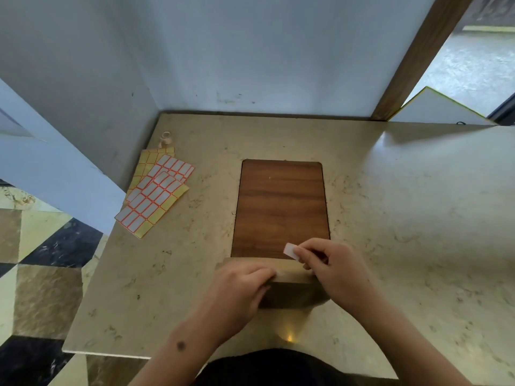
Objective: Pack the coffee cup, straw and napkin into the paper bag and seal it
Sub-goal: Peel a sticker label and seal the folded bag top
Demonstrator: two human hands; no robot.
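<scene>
Marble counter, folded brown paper bag

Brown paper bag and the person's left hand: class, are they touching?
Touching. The head view shows the left hand gripping the folded top of the brown paper bag.

On the beige marble-patterned bench, a brown paper bag with its top folded over sits at the near edge, just in front of a rectangular dark wood inset panel. The left grip holds the fold down with curled fingers; the right grip pinches a small white rectangular sticker just above the bag (one end pokes out free). Overlapping yellow-backed sheets of red-edged white labels lie well apart, at the left.
</scene>
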